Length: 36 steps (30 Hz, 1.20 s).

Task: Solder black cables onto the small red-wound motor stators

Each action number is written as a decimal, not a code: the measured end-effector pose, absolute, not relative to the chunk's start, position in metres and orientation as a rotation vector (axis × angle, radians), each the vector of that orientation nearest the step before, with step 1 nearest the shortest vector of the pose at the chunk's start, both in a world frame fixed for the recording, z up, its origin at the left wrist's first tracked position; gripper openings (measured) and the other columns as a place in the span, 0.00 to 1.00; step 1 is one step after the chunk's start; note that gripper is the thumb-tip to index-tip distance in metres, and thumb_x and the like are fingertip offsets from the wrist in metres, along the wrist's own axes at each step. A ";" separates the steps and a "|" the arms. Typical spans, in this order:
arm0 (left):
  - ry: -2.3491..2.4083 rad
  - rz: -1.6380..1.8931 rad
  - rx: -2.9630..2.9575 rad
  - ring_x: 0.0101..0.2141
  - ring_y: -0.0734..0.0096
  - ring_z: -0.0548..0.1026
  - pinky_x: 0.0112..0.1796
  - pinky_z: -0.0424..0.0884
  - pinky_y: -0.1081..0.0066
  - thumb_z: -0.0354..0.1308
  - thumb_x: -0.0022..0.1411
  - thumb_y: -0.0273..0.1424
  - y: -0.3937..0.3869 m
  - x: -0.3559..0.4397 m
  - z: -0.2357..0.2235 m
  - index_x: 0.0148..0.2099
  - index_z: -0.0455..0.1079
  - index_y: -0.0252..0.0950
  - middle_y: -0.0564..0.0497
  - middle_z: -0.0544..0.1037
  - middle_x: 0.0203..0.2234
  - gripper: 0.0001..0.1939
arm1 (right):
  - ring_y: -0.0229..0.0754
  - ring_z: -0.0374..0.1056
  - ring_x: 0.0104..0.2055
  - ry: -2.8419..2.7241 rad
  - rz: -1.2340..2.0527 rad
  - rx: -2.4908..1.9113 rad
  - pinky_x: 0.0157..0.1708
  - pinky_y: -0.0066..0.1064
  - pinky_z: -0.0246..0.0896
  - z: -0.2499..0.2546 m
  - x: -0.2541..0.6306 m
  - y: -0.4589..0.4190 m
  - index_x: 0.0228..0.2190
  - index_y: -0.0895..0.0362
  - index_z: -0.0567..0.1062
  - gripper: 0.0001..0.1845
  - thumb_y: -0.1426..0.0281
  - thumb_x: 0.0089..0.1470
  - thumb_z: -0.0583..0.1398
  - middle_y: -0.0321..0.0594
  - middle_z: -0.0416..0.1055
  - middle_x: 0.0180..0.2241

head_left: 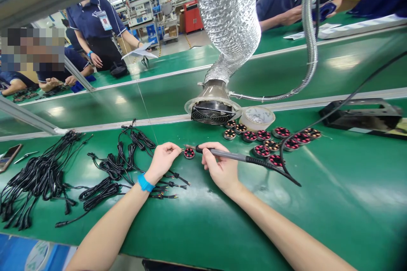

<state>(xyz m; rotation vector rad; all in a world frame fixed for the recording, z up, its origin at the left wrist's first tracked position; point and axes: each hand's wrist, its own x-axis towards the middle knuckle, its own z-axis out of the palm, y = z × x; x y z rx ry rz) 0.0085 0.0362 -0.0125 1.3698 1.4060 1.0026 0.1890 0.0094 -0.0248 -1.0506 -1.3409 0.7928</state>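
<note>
Bare forearms [110, 222] reach up from the bottom of the frame, a blue band [145, 183] on the left wrist, over a green bench [197, 228]. Near the centre of the frame lies a small round coil [189, 153]. Just left of it, the left hand [163, 157] is pinched narrow, seemingly on a thin wire [140, 89] slanting down from the upper left; the right hand [221, 168] grips a soldering iron [227, 154] like a pen, its tip at the coil's upper edge, touching or not I cannot tell. More coils [261, 151] sit right of centre, black cables [47, 169] at left. Soldering at that edge looks like the step in hand; the next move calls for a steady tip and wire meeting at one spot.
</note>
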 end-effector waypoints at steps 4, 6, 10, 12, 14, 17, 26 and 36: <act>1.402 0.992 1.364 0.22 0.75 0.66 0.27 0.62 0.73 0.62 0.52 0.36 0.036 0.008 -0.012 0.28 0.74 0.32 0.53 0.72 0.18 0.10 | 0.36 0.67 0.22 -1.420 0.758 -1.064 0.27 0.30 0.66 -0.022 0.186 0.013 0.37 0.55 0.75 0.09 0.65 0.61 0.56 0.35 0.72 0.25; 1.395 0.980 1.364 0.22 0.75 0.66 0.27 0.63 0.73 0.62 0.53 0.36 0.036 0.008 -0.012 0.29 0.74 0.32 0.53 0.73 0.19 0.11 | 0.37 0.70 0.27 -1.481 0.704 -1.042 0.34 0.30 0.67 -0.021 0.183 0.018 0.39 0.54 0.75 0.08 0.67 0.61 0.56 0.37 0.74 0.30; 1.367 0.965 1.381 0.23 0.75 0.67 0.29 0.64 0.73 0.62 0.54 0.37 0.037 0.006 -0.014 0.29 0.73 0.32 0.52 0.74 0.22 0.12 | 0.40 0.71 0.41 -1.655 0.610 -0.952 0.45 0.32 0.67 -0.021 0.177 0.029 0.45 0.53 0.73 0.12 0.73 0.60 0.56 0.41 0.72 0.39; 1.352 0.971 1.409 0.25 0.73 0.70 0.31 0.66 0.73 0.61 0.54 0.37 0.037 0.005 -0.015 0.29 0.73 0.32 0.51 0.76 0.24 0.12 | 0.40 0.71 0.43 -1.725 0.609 -0.915 0.46 0.33 0.67 -0.022 0.175 0.032 0.48 0.53 0.72 0.15 0.74 0.60 0.56 0.41 0.70 0.40; 1.338 0.979 1.451 0.28 0.71 0.72 0.33 0.67 0.72 0.61 0.55 0.37 0.037 0.005 -0.016 0.30 0.73 0.32 0.49 0.77 0.26 0.12 | 0.40 0.70 0.43 -1.763 0.622 -0.886 0.47 0.34 0.67 -0.023 0.174 0.033 0.50 0.52 0.70 0.17 0.75 0.60 0.55 0.42 0.68 0.42; 1.332 0.979 1.531 0.31 0.68 0.73 0.35 0.68 0.71 0.60 0.56 0.37 0.037 0.004 -0.017 0.31 0.73 0.32 0.48 0.78 0.28 0.12 | 0.39 0.70 0.42 -1.783 0.640 -0.866 0.46 0.34 0.68 -0.024 0.173 0.031 0.51 0.51 0.69 0.18 0.75 0.61 0.53 0.42 0.65 0.42; 1.370 0.964 1.793 0.30 0.69 0.72 0.34 0.66 0.72 0.57 0.60 0.37 0.036 0.002 -0.014 0.31 0.74 0.34 0.49 0.76 0.27 0.12 | 0.37 0.68 0.39 -1.824 0.631 -0.819 0.45 0.33 0.68 -0.028 0.174 0.037 0.53 0.51 0.67 0.21 0.77 0.60 0.52 0.40 0.63 0.42; 1.379 0.872 1.781 0.29 0.65 0.71 0.31 0.64 0.71 0.58 0.57 0.46 0.042 -0.003 -0.012 0.32 0.74 0.35 0.50 0.76 0.26 0.19 | 0.37 0.67 0.39 -1.889 0.542 -0.887 0.44 0.29 0.67 -0.034 0.167 0.043 0.54 0.53 0.68 0.23 0.77 0.58 0.53 0.40 0.61 0.43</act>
